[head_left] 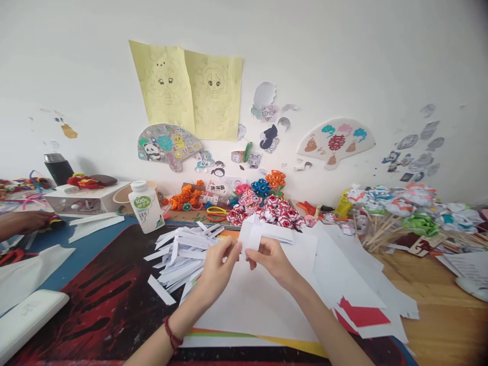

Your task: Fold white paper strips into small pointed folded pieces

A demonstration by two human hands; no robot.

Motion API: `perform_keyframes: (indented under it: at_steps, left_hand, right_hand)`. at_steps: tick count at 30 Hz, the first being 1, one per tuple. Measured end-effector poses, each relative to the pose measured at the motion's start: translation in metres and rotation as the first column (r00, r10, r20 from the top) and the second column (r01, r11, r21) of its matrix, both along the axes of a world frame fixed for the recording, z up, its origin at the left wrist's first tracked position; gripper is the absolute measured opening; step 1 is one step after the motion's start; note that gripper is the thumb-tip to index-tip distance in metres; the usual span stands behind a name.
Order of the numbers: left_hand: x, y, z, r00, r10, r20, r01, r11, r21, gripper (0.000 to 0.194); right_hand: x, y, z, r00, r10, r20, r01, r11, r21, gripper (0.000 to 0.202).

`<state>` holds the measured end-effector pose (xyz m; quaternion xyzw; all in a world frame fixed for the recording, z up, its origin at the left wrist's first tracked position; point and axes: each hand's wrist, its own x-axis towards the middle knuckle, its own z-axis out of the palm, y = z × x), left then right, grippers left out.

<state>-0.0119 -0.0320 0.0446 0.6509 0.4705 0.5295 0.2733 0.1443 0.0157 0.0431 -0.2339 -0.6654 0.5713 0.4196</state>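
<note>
Between both hands, a small folded white paper (250, 235) is held up above the table. My left hand (223, 262) pinches its left edge between thumb and fingers. On the right side of the same paper, my right hand (271, 258) closes with thumb and fingertips. White sheets (251, 305) lie stacked beneath the hands, with orange, green and yellow edges showing at the front. A loose heap of white paper strips (183, 254) rests left of my left hand.
A white glue bottle (147, 208) stands behind the strips. Paper flowers (272, 211) sit against the wall, more on sticks (404, 208) at right. Another person's hand (30, 223) is at far left, near red scissors (13, 256). A white case (32, 325) lies front left.
</note>
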Motion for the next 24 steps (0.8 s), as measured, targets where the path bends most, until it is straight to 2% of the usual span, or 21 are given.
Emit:
perform_keyframes:
  at_steps: [4, 9, 14, 19, 24]
  left_hand:
    - [0.0013, -0.0014, -0.0003, 0.999, -0.037, -0.006, 0.037, 0.998, -0.043, 0.032]
    - [0.0019, -0.0049, 0.0012, 0.999, -0.025, -0.046, 0.026, 1.0, 0.005, 0.033]
    - [0.0028, -0.0057, 0.0021, 0.996, -0.08, -0.044, 0.079, 0.996, -0.029, 0.033]
    - [0.0041, -0.0072, 0.0031, 0.997, -0.046, -0.066, 0.047, 0.999, 0.015, 0.029]
    - [0.0042, -0.008, 0.0051, 0.995, -0.075, -0.064, 0.075, 0.997, 0.005, 0.026]
  right_hand:
    - [-0.0004, -0.0008, 0.0015, 0.998, -0.049, -0.047, 0.049, 0.999, 0.003, 0.014]
    - [-0.0007, -0.0027, 0.0018, 0.997, -0.056, -0.051, 0.056, 0.998, 0.0, 0.014]
    - [-0.0005, -0.0037, 0.0018, 0.99, -0.12, -0.071, 0.119, 0.993, -0.012, 0.012]
    - [-0.001, -0.0049, 0.0026, 0.988, -0.135, -0.073, 0.134, 0.991, -0.012, 0.014]
    - [-0.0016, -0.0047, 0.0028, 0.984, -0.158, -0.087, 0.157, 0.987, -0.013, 0.014]
